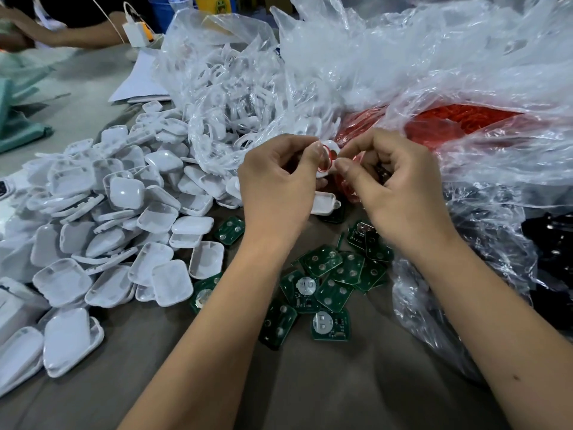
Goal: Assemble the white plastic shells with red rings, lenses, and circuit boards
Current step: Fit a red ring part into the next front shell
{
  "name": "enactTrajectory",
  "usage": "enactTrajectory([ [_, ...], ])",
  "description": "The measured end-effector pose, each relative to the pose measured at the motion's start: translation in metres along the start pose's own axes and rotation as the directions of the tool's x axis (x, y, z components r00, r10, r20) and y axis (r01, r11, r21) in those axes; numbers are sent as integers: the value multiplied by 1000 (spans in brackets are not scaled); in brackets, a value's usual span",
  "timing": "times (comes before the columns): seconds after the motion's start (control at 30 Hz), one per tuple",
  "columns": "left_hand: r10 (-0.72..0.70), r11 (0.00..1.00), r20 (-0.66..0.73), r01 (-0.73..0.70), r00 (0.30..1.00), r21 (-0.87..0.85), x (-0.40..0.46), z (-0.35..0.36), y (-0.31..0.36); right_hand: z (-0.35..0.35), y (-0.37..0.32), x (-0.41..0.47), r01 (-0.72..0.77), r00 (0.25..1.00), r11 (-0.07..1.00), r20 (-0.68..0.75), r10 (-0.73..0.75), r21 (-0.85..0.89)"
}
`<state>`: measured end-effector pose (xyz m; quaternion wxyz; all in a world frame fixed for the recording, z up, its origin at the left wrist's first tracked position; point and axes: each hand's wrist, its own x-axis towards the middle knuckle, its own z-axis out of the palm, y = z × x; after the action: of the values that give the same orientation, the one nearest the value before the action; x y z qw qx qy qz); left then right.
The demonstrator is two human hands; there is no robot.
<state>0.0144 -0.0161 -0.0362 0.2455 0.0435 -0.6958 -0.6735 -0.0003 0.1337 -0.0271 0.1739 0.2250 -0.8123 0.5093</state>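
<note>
I take the heap of white shells [102, 231] as my landmark — it covers the table [356, 383] on the left. Just right of the heap's upper edge, both hands meet in the air over one small white shell [324, 173] with a red ring [329, 155] seated in it. My left hand [276, 184] grips this shell, thumb tip laid against the ring's rim and the other fingers curled beneath. My right hand [393, 184] has its thumb and forefinger pinched at the ring's right edge; its remaining fingers are curled round something dark that I cannot make out. Below the hands, to the right of the heap's lower part, green circuit boards [322, 283] lie scattered flat on the table, a few with round silver cells facing up. Behind the heap a clear plastic bag [223, 85] holds more white parts, and further right another clear bag [465, 119] shows a mass of red rings through its film. One loose shell [325, 203] lies between the hands and the boards — touching neither hand, as far as I can see.
</note>
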Motion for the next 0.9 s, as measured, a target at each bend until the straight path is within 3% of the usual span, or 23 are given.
enactTrajectory([
  [0.2,167,978,52,-173,985,119,-4,3,-2,2,0,0,32,993,999,-110,-36,-39],
  [0.63,165,984,72,-170,984,60,-10,6,5,0,-3,0,126,972,981,-179,-152,-151],
  [0.9,129,991,31,-130,991,32,-14,10,6,3,-3,-2,207,949,923,-163,-270,-326],
])
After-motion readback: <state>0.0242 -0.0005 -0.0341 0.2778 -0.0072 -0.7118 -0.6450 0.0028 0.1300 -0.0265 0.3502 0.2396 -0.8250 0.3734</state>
